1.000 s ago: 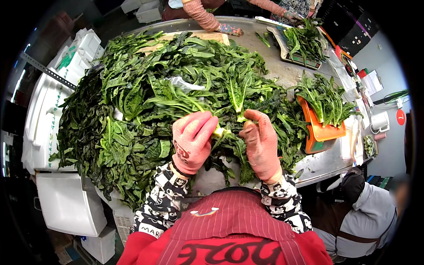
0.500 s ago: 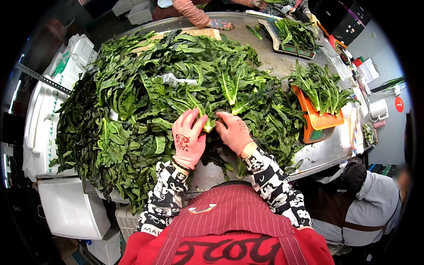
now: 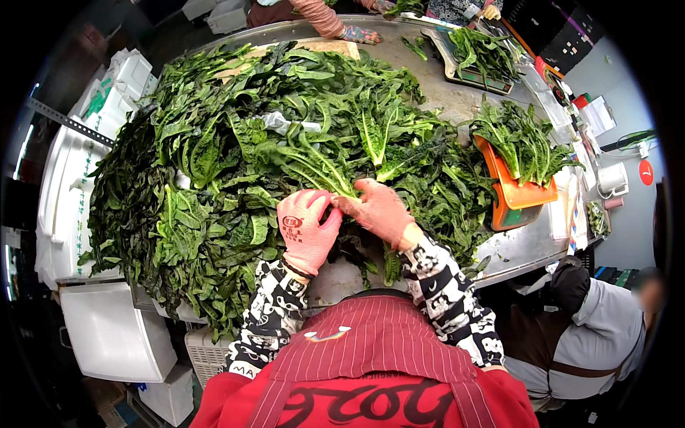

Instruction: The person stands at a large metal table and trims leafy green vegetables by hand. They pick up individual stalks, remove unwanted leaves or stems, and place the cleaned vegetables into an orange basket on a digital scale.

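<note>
My left hand (image 3: 308,232) and my right hand (image 3: 378,212), both in pink gloves, meet at the stem end of a long-leaved lettuce (image 3: 314,165). Their fingers are closed round its base, and its leaves point up and to the left over the pile. What exactly lies between the fingertips is partly hidden. A large heap of dark green leafy lettuce (image 3: 214,235) spreads around and beyond my hands. Another pale-stemmed lettuce (image 3: 374,135) rests on the heap just past my right hand.
To the right, an orange scale (image 3: 517,202) carries several lettuces. Another scale (image 3: 474,80) with greens stands farther off on the metal table (image 3: 446,107). Across the table are co-workers' hands, one gloved hand (image 3: 360,35) resting on its surface. White foam boxes (image 3: 68,207) line the left.
My hands have drawn together at the lettuce's base, my right hand turning inward. The lettuce has shifted and its leaves stand out more. A co-worker's hand has moved back from the far scale.
</note>
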`<state>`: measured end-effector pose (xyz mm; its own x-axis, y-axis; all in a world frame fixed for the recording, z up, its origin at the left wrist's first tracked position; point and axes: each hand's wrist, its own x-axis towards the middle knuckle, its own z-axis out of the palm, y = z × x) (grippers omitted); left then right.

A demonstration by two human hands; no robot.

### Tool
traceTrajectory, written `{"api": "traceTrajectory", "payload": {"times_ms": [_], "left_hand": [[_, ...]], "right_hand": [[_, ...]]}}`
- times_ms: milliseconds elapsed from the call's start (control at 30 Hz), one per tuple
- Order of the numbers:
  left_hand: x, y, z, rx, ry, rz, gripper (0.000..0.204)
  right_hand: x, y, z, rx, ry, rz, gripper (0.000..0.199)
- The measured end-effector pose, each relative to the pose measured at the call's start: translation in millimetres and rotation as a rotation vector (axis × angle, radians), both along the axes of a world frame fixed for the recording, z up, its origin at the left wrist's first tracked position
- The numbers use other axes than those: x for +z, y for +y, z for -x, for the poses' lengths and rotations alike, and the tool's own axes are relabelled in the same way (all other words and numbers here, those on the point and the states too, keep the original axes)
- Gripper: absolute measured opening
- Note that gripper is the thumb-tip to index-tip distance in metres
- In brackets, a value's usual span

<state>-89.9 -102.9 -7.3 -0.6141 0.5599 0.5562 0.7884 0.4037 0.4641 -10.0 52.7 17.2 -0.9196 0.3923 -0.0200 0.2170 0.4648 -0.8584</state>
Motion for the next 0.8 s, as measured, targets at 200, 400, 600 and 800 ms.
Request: {"api": "traceTrajectory", "payload": {"times_ms": [200,400,600,800], "left_hand": [[12.2,-5.8,-11.2,-0.034,-0.134,-0.323,0.014],[56.7,-23.6,-14.2,-0.318,-1.065,-0.670,0.037],[58.5,-0.4,-6.2,-0.452,-1.656,-1.057,0.044],[51.2,3.6,-1.1,-0.360,-1.500,-0.861,0.041]], "right_hand": [[55.2,-11.0,-4.0,-0.075,-0.005,0.920,0.054],[115.3,-24.4,-17.1,-0.022,0.083,0.573,0.090],[92.3,-32.2,-12.2,0.102,0.137,0.383,0.052],[59.6,-24.8,-5.0,-0.010,0.252,0.307,0.025]]}}
